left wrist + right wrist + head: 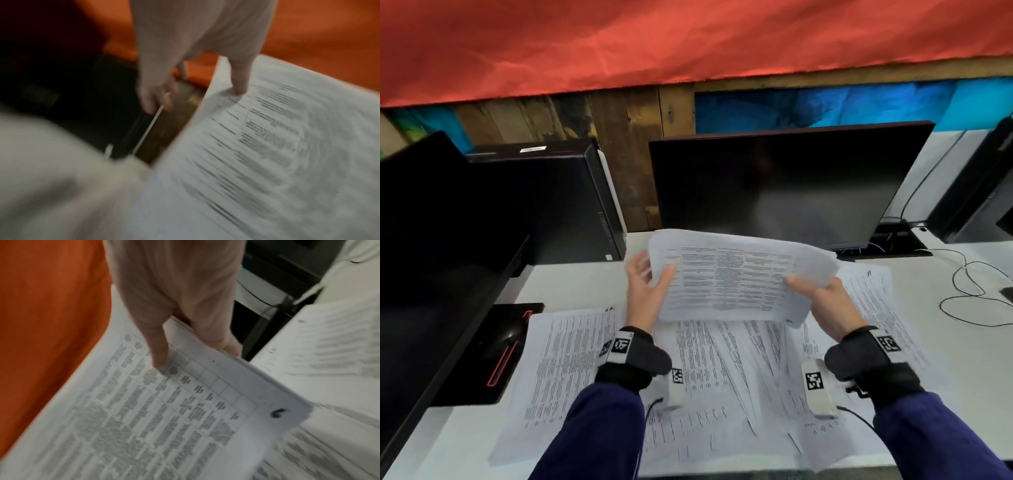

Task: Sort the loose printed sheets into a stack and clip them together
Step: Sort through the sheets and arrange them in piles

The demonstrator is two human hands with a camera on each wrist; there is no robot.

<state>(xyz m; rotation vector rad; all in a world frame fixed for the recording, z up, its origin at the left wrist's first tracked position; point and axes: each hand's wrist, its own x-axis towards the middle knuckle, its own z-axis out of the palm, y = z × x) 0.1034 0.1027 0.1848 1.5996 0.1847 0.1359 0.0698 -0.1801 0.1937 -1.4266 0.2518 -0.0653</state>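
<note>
A sheaf of printed sheets (732,277) hangs curved in the air above the desk, in front of the monitor. My right hand (815,294) pinches its right edge, thumb on top and fingers underneath; the right wrist view shows that pinch on the sheaf (144,410). My left hand (645,284) is at the left edge, its thumb (239,81) lying on the top sheet (277,146). Its fingers (154,97) hang clear of the paper edge. Several loose sheets (705,377) lie fanned and overlapping on the desk under my wrists. No clip is in view.
The white desk (571,281) carries a dark monitor (784,185) straight ahead, a second monitor (431,240) at the left and a black computer tower (558,198) between them. A mouse (506,339) sits on a black pad at the left. Cables (969,291) loop at the right.
</note>
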